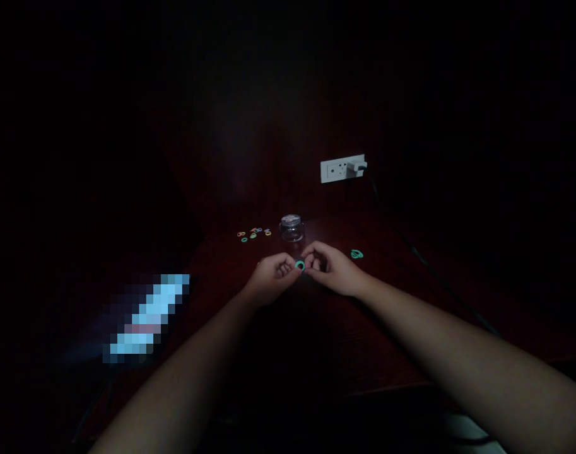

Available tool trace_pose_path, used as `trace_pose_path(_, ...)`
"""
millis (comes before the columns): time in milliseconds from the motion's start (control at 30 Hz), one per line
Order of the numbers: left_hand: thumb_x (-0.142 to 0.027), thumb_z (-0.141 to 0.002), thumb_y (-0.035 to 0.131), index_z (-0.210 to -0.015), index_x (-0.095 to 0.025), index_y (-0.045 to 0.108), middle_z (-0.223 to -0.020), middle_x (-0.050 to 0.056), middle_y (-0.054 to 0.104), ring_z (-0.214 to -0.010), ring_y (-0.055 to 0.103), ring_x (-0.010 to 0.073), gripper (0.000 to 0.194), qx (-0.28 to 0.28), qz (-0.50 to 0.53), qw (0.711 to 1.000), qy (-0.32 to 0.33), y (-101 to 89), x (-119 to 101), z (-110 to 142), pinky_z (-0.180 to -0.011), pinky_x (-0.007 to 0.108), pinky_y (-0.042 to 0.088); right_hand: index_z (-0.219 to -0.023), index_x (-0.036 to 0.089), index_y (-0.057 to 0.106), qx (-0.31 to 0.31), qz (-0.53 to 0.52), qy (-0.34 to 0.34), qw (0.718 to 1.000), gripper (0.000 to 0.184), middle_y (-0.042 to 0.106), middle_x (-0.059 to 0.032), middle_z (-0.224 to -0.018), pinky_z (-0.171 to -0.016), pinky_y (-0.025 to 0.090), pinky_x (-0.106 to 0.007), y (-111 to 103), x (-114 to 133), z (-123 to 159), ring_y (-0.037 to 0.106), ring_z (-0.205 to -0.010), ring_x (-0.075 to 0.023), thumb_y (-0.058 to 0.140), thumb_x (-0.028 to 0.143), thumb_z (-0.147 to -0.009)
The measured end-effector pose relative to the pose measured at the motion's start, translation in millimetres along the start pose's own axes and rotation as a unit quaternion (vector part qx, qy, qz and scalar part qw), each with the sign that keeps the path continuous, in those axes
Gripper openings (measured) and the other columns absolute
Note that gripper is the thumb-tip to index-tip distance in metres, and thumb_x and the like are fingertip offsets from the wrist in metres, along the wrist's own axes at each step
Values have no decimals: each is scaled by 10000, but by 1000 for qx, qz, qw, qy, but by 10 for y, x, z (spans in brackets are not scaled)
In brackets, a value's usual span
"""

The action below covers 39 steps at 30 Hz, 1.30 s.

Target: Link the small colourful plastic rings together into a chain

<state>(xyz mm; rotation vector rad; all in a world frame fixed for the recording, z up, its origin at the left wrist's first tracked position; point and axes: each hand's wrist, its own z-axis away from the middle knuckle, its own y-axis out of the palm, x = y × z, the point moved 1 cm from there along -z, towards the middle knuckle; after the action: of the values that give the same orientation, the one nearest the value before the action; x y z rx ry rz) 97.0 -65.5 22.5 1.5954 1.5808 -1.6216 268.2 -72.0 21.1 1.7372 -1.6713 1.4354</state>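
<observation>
Between both hands is a small green ring [299,266], which looks like a hair tie, held over the dark reddish table [354,340]. My left hand [274,277] pinches its left side. My right hand [329,270] grips the other side with closed fingers. Just beyond the hands stands a clear lidded jar [292,228] that looks empty. A small cluster of green rings [357,254] lies to the right of my right hand. Several small coloured rings [253,235], in orange, green, blue and yellow, are scattered left of the jar.
A lit screen [148,321], blurred into blocks, is at the left. On the back wall, a white socket [342,168] holds a plugged-in charger [356,166], whose dark cable [420,255] runs down the right side. Most of the surroundings are too dark to make out.
</observation>
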Motion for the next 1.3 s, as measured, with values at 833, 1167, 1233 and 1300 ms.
trace_pose_path(833, -292, -722, 600, -842, -127, 522, -630, -36, 448, -540, 387, 46, 219, -19, 12, 999, 22, 15, -2, -8, -487, 150, 312, -796, 127, 610, -35, 69, -6, 997, 120, 469, 15, -598, -485, 320, -203, -16, 32, -2, 390, -537, -82, 572, 224, -735)
trace_pose_path(1167, -240, -704, 606, -850, -126, 551, -657, -13, 490, -563, 420, 52, 194, -28, -40, 997, 64, 14, -16, -2, -500, 158, 344, -779, 129, 602, -37, 70, 3, 997, 146, 453, 26, -575, -480, 308, -201, -22, 24, 5, 378, -520, -77, 582, 266, -734)
trace_pose_path(1233, -243, -704, 605, -830, -125, 565, -652, -13, 491, -560, 417, 53, 177, -32, -45, 996, 68, 12, -17, -5, -500, 157, 343, -776, 130, 595, -35, 62, 9, 997, 155, 450, 29, -567, -476, 304, -200, -19, 20, 9, 376, -513, -76, 582, 279, -734)
trace_pose_path(1300, -252, -710, 600, -813, -125, 580, -642, -15, 490, -550, 411, 52, 165, -35, -49, 996, 66, 7, -19, -8, -492, 156, 337, -766, 132, 586, -33, 57, 10, 998, 162, 452, 30, -565, -476, 305, -200, -16, 16, 11, 379, -513, -76, 583, 291, -733)
